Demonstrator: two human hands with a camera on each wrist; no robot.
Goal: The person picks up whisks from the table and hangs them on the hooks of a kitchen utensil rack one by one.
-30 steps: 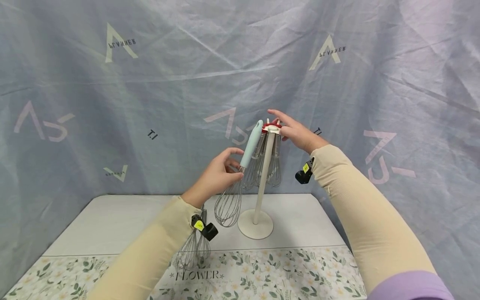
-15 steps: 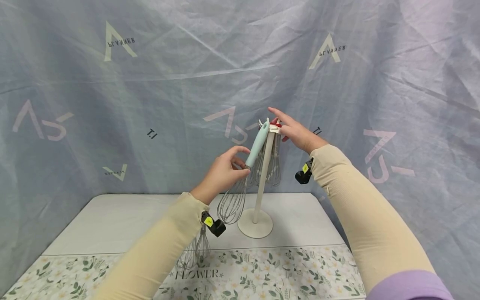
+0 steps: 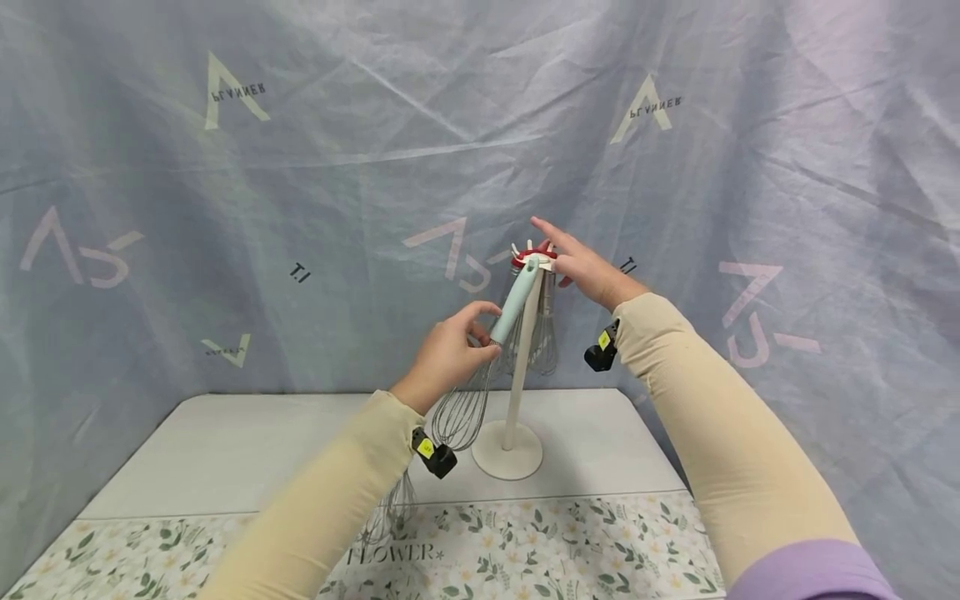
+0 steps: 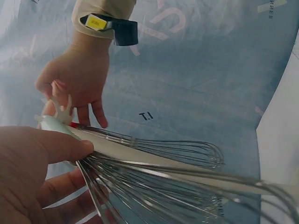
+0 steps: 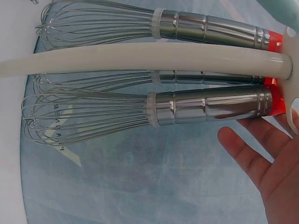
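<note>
My left hand (image 3: 447, 350) pinches a whisk with a pale blue handle (image 3: 512, 304) low on the handle, close to the wires. The holed end of that handle overlaps the white hooked top of a whisk stand (image 3: 522, 350) in the head view. My right hand (image 3: 585, 267) is at the far right of the stand's top, fingers extended and fingertips close to a hook. Steel-handled whisks (image 5: 212, 103) with red ends hang from the stand, wires downward. In the left wrist view my left thumb lies along the blue handle's lower end, the wires fanning out beyond it.
The stand's round base (image 3: 506, 462) sits on a white table (image 3: 255, 450) with a floral cloth strip (image 3: 600, 550) in front. Wires of other whisks (image 3: 393, 508) show on the table, partly hidden behind my left forearm. A grey-blue curtain (image 3: 337, 208) hangs behind.
My left hand has brought the blue-handled whisk rightward, and its handle end has come down in front of the stand's top. My right hand has stayed nearly in place.
</note>
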